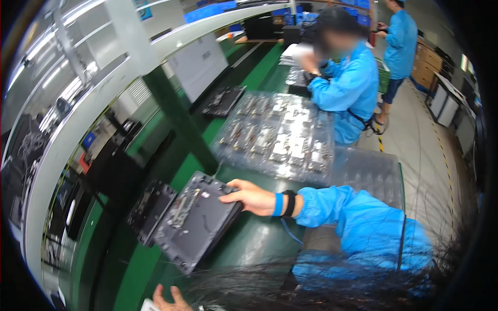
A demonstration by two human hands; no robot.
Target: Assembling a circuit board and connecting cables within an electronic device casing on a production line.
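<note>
My right hand (254,198) grips the right edge of a dark grey plastic housing (207,233), thumb on top. The housing is tilted and shows its inside, where a narrow circuit board (184,207) sits along its left part. Just left of it, a second dark housing (151,210) with parts inside rests on the green work surface, partly covered by the first. At the lower edge, below the held housing, my left hand (172,300) shows only in part, fingers apart and holding nothing visible. A white object (149,306) beside it is cut off by the frame.
Beyond my right hand lies a clear plastic tray (280,136) with several circuit boards; another clear tray (369,173) is nearer. A green post (179,119) rises at left. Further back are another dark housing (223,101), a white panel (198,65) and a seated co-worker (348,78) in blue.
</note>
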